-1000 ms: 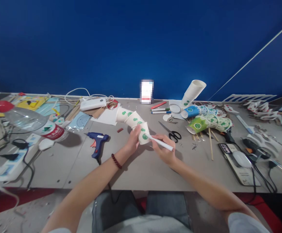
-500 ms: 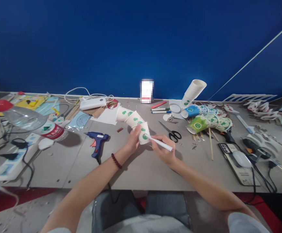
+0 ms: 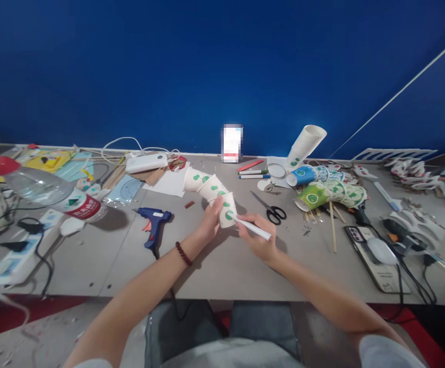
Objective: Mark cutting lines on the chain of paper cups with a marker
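My left hand [image 3: 209,223] grips the near end of a bent chain of joined white paper cups [image 3: 212,190] printed with green spots. Between the fingers of my right hand [image 3: 258,239] is a white marker pen [image 3: 256,230], its tip at a green spot on the nearest cup. Right of the chain lie black-handled scissors [image 3: 275,213]. More markers, a red one [image 3: 251,165] and a blue one [image 3: 253,177] among them, rest behind. A blue glue gun [image 3: 154,221] sits left of my left hand.
A green cup chain [image 3: 314,197] and a blue one [image 3: 301,175] lie at right, before a leaning stack of white cups [image 3: 305,145]. A bottle [image 3: 49,189] and a power strip [image 3: 34,250] are at left. A phone [image 3: 375,259] lies near the right front edge.
Both hands keep their grip, and the cup chain stays in place. The marker and my right hand have shifted only very slightly; nothing was picked up or let go.
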`<state>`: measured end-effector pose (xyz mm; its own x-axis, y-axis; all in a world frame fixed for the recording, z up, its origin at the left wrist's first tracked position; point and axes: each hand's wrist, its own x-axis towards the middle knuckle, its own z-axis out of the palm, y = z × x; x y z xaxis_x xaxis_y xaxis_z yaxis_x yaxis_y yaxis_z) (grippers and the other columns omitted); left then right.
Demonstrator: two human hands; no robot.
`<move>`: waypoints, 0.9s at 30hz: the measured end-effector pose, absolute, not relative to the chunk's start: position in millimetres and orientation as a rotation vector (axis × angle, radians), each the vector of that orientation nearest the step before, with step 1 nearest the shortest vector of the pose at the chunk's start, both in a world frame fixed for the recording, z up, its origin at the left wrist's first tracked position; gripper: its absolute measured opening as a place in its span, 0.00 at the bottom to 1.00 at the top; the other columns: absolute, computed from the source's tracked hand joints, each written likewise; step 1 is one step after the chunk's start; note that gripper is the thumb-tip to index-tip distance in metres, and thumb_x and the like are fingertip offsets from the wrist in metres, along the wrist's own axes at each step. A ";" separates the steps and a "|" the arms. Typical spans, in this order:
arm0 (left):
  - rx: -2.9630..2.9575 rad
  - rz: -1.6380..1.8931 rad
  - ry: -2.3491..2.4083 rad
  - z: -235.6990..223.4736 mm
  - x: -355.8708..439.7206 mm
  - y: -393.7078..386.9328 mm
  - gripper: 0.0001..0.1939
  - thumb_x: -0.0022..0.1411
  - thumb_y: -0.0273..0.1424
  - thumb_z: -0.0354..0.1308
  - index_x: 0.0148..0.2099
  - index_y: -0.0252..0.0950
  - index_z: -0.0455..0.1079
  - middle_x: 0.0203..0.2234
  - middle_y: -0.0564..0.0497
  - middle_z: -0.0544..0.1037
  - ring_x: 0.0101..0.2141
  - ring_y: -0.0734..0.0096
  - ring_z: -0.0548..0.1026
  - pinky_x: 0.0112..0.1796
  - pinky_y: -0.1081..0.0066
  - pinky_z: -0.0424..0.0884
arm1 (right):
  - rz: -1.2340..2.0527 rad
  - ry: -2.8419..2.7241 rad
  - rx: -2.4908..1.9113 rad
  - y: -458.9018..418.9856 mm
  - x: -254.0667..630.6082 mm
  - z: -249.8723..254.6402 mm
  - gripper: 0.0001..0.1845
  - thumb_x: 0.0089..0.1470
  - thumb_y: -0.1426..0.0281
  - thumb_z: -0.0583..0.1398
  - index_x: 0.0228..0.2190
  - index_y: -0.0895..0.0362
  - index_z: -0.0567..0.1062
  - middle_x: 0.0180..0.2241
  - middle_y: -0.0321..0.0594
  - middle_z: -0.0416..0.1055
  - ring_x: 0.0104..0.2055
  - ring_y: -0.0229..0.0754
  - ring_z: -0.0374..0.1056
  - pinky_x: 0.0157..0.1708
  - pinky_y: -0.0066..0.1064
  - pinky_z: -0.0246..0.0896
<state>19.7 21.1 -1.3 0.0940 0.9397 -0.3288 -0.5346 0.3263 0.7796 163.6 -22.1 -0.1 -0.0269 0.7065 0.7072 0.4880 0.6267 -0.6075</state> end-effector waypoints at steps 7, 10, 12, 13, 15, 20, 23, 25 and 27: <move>0.525 1.178 0.947 -0.2 20.0 20.8 0.28 0.49 0.52 0.67 0.42 0.35 0.71 0.32 0.47 0.77 0.35 0.66 0.75 0.39 0.66 0.70 | 0.278 -1.677 -0.966 -22.1 163.0 0.9 0.04 0.55 0.73 0.61 0.34 0.54 0.77 0.26 0.37 0.78 0.24 0.38 0.73 0.25 0.29 0.68; 0.530 1.178 0.944 0.7 20.0 20.4 0.28 0.49 0.52 0.67 0.43 0.35 0.71 0.33 0.47 0.78 0.35 0.66 0.76 0.39 0.66 0.70 | 0.291 -1.674 -0.950 -22.3 163.0 2.2 0.05 0.55 0.74 0.61 0.34 0.54 0.77 0.26 0.37 0.78 0.25 0.38 0.73 0.25 0.29 0.67; 0.533 1.181 0.936 1.0 19.9 20.1 0.29 0.49 0.53 0.67 0.43 0.35 0.71 0.33 0.47 0.78 0.35 0.66 0.76 0.39 0.66 0.70 | 0.293 -1.677 -0.950 -22.6 162.9 3.2 0.05 0.55 0.74 0.61 0.34 0.54 0.77 0.26 0.37 0.77 0.24 0.38 0.73 0.25 0.29 0.67; 0.533 1.182 0.931 1.0 19.9 20.1 0.29 0.49 0.53 0.67 0.43 0.35 0.71 0.33 0.47 0.78 0.34 0.66 0.76 0.39 0.67 0.70 | 0.291 -1.681 -0.952 -22.6 162.9 3.5 0.05 0.55 0.74 0.61 0.34 0.54 0.77 0.26 0.37 0.77 0.24 0.38 0.73 0.24 0.29 0.67; 0.531 1.186 0.921 0.5 19.9 20.2 0.30 0.48 0.53 0.67 0.43 0.34 0.70 0.32 0.47 0.77 0.33 0.67 0.75 0.38 0.67 0.70 | 0.293 -1.691 -0.957 -22.7 162.8 3.9 0.05 0.55 0.73 0.61 0.34 0.54 0.77 0.26 0.37 0.77 0.24 0.38 0.73 0.25 0.29 0.68; 0.537 1.184 0.933 -2.1 20.3 21.4 0.30 0.47 0.54 0.67 0.42 0.35 0.70 0.30 0.48 0.77 0.33 0.67 0.75 0.38 0.67 0.70 | 0.288 -1.689 -0.958 -22.7 162.9 3.6 0.04 0.55 0.73 0.61 0.33 0.54 0.77 0.26 0.37 0.77 0.24 0.38 0.73 0.24 0.29 0.68; 0.556 1.183 0.935 -2.3 20.5 21.7 0.31 0.46 0.55 0.67 0.42 0.34 0.70 0.31 0.48 0.77 0.32 0.68 0.75 0.37 0.67 0.70 | 0.284 -1.699 -0.949 -22.6 162.9 4.5 0.04 0.55 0.73 0.61 0.33 0.54 0.77 0.26 0.37 0.78 0.24 0.38 0.73 0.24 0.29 0.68; 0.560 1.175 0.933 -1.7 20.6 21.5 0.31 0.47 0.55 0.67 0.42 0.34 0.70 0.31 0.47 0.77 0.32 0.68 0.75 0.37 0.67 0.70 | 0.276 -1.703 -0.945 -22.6 163.0 5.3 0.04 0.55 0.73 0.61 0.33 0.54 0.77 0.26 0.37 0.78 0.25 0.38 0.73 0.24 0.29 0.68; 0.547 1.172 0.935 -0.9 20.6 21.3 0.30 0.48 0.53 0.67 0.42 0.34 0.70 0.31 0.48 0.77 0.33 0.67 0.75 0.37 0.67 0.70 | 0.265 -1.706 -0.947 -22.5 163.0 5.8 0.04 0.55 0.73 0.61 0.33 0.54 0.77 0.26 0.37 0.78 0.25 0.38 0.73 0.25 0.29 0.68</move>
